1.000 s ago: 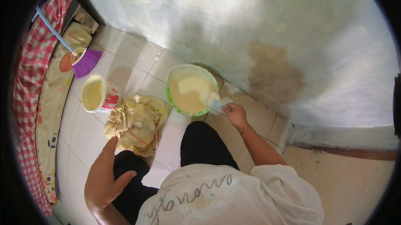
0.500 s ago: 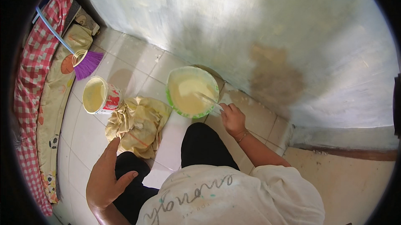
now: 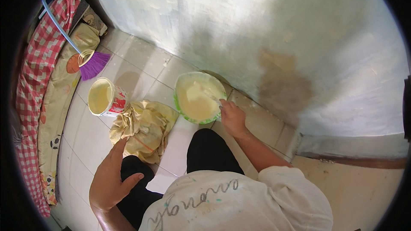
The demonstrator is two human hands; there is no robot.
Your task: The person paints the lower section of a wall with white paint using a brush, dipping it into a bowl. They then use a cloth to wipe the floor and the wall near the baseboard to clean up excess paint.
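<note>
A bowl [image 3: 177, 98] with a green rim sits on the floor close to the wall, holding a thick cream-coloured mixture [image 3: 195, 104]. My right hand [image 3: 233, 118] is closed around the handle of a pale, slim stirring tool [image 3: 212, 96], whose far end dips into that mixture; its exact kind does not show. To the left, my left hand [image 3: 112, 178] hovers above my knee, thumb apart from the straight fingers, holding nothing. Just beyond its fingertips lies a crumpled yellowish cloth sack [image 3: 143, 130].
Behind the sack stands a white and red plastic bucket [image 3: 112, 106], cream-coloured inside. A purple broom [image 3: 95, 64] leans against a patterned cushion or mattress [image 3: 53, 117] and red checked cloth [image 3: 36, 85] at left. The patchy pale wall [image 3: 222, 21] rises ahead, above tiled floor [image 3: 79, 154].
My right hand has shifted slightly left and closer to the bowl's edge, moving the tool within the mixture. My left hand stays open in nearly the same place. The view has shifted a little.
</note>
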